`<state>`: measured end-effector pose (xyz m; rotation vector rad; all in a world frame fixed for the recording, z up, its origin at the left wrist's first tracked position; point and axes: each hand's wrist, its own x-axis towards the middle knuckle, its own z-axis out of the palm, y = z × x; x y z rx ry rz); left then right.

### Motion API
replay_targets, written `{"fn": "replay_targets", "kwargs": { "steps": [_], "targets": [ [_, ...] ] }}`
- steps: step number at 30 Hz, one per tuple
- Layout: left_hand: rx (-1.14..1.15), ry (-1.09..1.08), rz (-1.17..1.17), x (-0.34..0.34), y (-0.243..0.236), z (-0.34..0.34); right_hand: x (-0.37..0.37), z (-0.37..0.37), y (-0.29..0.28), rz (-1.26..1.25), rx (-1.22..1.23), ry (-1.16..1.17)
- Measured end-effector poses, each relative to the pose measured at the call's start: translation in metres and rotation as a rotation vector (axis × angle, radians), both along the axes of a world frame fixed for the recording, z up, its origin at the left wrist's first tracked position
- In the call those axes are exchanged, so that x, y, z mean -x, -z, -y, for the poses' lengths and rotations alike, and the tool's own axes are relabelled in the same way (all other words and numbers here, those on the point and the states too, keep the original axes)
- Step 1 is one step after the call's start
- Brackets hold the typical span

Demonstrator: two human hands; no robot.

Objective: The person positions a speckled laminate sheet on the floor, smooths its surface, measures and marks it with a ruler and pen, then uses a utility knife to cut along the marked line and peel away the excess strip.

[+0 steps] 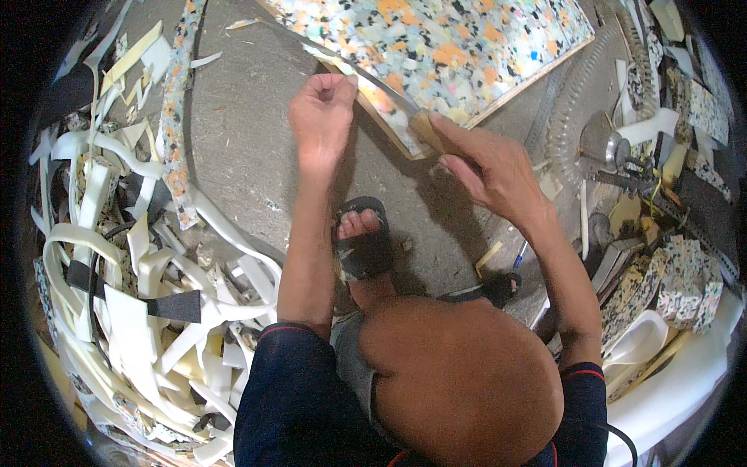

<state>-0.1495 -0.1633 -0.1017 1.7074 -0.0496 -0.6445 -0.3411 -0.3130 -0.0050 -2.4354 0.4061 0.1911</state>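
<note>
A large sheet of speckled, multicoloured foam (467, 54) lies on the floor ahead of me, one corner pointing towards me. My right hand (498, 167) grips the wooden handle (424, 131) of a long knife. Its narrow blade (383, 87) runs up and to the left along the sheet's left edge. At that same edge my left hand (321, 121) is closed, thumb and forefinger pinching a thin pale foam strip (331, 58) beside the blade. Part of the strip is hidden by the fingers.
White and pale foam offcuts (132, 311) heap up on the left, next to a long speckled strip (176, 117). To the right are a coiled clear hose (562, 117), a round metal fitting (603, 144) and speckled foam blocks (685, 284). A blue pen (520, 254) lies near my sandalled foot (362, 237).
</note>
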Motion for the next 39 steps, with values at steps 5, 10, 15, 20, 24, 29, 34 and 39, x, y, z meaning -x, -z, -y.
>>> {"fn": "replay_targets", "kwargs": {
  "steps": [5, 10, 15, 20, 24, 29, 34, 39],
  "targets": [
    [0.043, -0.017, 0.012, 0.005, 0.007, -0.002, 0.035, 0.001, -0.006, -0.047, -0.057, 0.029],
    [-0.057, -0.003, 0.037, 0.005, 0.007, -0.006, 0.039, 0.000, -0.009, -0.131, -0.054, 0.044],
    [0.009, -0.020, -0.019, 0.011, -0.004, -0.001, 0.021, -0.003, 0.002, 0.044, -0.004, -0.002],
    [0.020, -0.017, -0.009, 0.011, 0.006, -0.006, 0.060, -0.001, 0.002, 0.032, -0.022, 0.014],
    [0.015, -0.009, -0.001, 0.013, 0.013, -0.006, 0.040, -0.008, -0.001, 0.005, 0.043, -0.002],
    [-0.030, 0.025, 0.011, 0.016, 0.001, -0.001, 0.020, -0.017, 0.007, 0.000, 0.127, -0.003],
    [-0.043, -0.009, 0.001, 0.020, 0.009, -0.004, 0.061, -0.018, 0.000, -0.034, 0.088, 0.024],
    [0.003, -0.048, 0.022, 0.024, 0.017, 0.001, 0.033, -0.023, -0.004, -0.089, 0.119, 0.030]
  ]
}}
